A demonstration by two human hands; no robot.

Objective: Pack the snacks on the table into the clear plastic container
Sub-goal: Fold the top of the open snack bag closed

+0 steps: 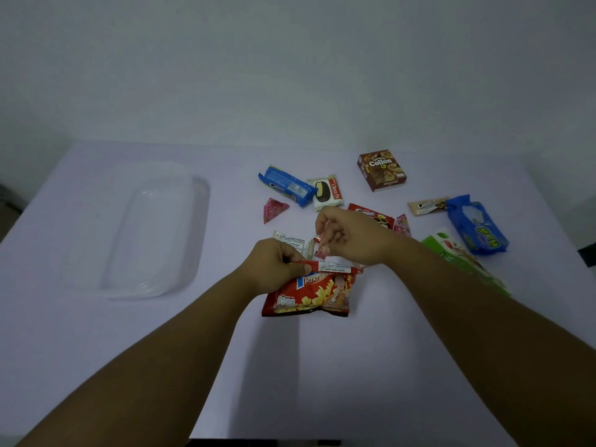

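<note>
The left hand (274, 266) pinches the top of the red chip bag (311, 293). At 1 o'clock, the right hand (350, 235) pinches a small red candy (319, 237).

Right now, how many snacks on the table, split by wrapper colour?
Red 3: potato bag, biscuit pack, small wrapper
Blue 2: cookie pack, blue bag
Pink 2: triangle packet, pink sachet
White or beige 3: Choco Pie, beige bar, white packet
Brown 1: Collon box
Green 1: green pack
Total: 12
</note>
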